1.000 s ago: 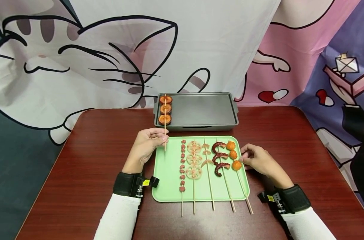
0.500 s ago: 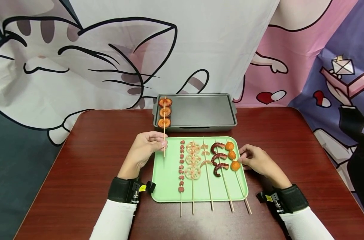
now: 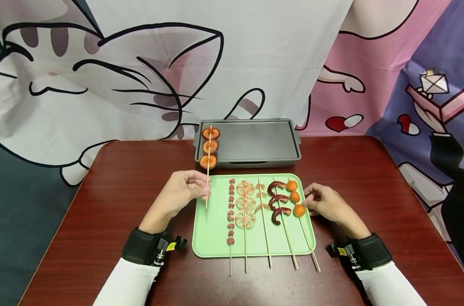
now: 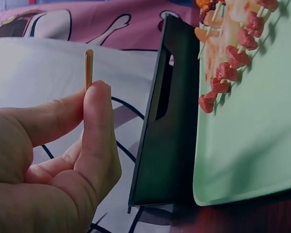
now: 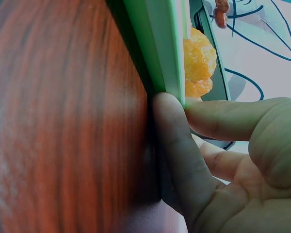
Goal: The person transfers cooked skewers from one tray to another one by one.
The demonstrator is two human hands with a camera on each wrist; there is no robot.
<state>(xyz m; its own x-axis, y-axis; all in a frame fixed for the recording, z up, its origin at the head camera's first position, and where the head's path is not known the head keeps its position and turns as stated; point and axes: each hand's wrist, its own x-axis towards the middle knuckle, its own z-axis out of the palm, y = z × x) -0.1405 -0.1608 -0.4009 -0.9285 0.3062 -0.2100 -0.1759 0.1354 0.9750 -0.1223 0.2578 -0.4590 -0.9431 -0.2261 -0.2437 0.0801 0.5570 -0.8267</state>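
In the head view my left hand [image 3: 180,194] pinches the lower stick of a skewer with round brown slices [image 3: 210,147]. These look like mushroom slices and hang in front of the grey pan's left end. The left wrist view shows the stick's blunt end [image 4: 88,68] poking out between thumb and finger. My right hand [image 3: 327,205] grips the right rim of a light green tray [image 3: 212,238], thumb and finger on either side of its edge in the right wrist view. On the tray, an orange-ball skewer [image 3: 299,211] lies closest to that hand.
Other skewers on the tray carry small red pieces [image 3: 231,226], lotus root slices [image 3: 245,219], thin pale pieces [image 3: 261,194] and dark red tentacles [image 3: 279,198]. Their sticks overhang the tray's front edge. A grey rectangular pan [image 3: 258,142] stands behind; printed cloth [image 3: 277,51] hangs beyond the table.
My left hand has drawn the slice skewer a little toward me, and its stick now leans slightly. The left wrist has swung left and down. My right hand stays at the tray's rim.
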